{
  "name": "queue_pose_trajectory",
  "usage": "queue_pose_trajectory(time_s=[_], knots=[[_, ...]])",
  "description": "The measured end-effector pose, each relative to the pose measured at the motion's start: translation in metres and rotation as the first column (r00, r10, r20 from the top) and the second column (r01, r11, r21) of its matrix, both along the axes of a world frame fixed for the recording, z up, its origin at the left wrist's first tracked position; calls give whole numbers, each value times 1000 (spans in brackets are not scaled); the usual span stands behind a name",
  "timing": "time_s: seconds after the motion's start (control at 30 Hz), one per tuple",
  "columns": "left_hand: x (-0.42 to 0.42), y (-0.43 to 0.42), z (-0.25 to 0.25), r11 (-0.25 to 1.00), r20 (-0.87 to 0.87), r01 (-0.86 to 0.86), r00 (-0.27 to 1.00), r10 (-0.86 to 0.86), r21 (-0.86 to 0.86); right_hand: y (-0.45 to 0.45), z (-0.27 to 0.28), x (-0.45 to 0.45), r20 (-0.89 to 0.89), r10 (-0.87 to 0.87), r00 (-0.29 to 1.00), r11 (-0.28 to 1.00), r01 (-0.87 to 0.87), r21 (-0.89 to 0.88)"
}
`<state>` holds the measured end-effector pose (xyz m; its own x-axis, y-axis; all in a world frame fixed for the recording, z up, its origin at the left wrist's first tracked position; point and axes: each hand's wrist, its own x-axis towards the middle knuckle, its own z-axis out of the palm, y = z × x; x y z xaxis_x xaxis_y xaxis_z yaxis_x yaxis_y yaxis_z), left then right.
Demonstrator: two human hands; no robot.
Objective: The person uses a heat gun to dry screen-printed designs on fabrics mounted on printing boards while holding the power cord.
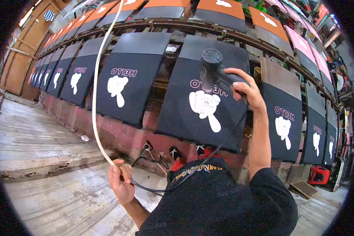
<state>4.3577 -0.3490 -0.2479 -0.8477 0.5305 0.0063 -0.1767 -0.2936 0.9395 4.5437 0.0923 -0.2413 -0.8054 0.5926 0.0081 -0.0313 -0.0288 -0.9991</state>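
1. The right hand, right of centre in the upper half of the frame, was curled round the handle of a black hair dryer.
2. The dryer sat just above the frame's centre, nozzle pointing down at a white cartoon print; whether it touched the cloth could not be told.
3. That print lay on a black fabric panel, with pink-outlined HELLO lettering partly hidden behind the dryer.
4. The left hand, at lower left of centre, was closed around a white cable that ran to the top edge. A black cord looped from that hand across the lower middle towards the dryer; the fingers hid any join.
5. The step in hand looked like working the dryer over this one print; whether air was blowing did not show.
6. The next move, as judged here, called for an even gap between nozzle and print, with enough slack in the cord and both lines off the fabric.
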Motion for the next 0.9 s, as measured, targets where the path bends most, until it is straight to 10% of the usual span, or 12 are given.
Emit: queue_pose_trajectory(time_s=[0.47, 0.9], knots=[[-111, -54, 4, 987, 21, 156, 987, -157, 36, -66, 9, 9, -174, -493, 852, 852, 514, 104], [-222, -110, -12, 988, 8, -46, 999, 45, 149, -122, 11, -228, -258, -158, 953, 987, 146, -64]])
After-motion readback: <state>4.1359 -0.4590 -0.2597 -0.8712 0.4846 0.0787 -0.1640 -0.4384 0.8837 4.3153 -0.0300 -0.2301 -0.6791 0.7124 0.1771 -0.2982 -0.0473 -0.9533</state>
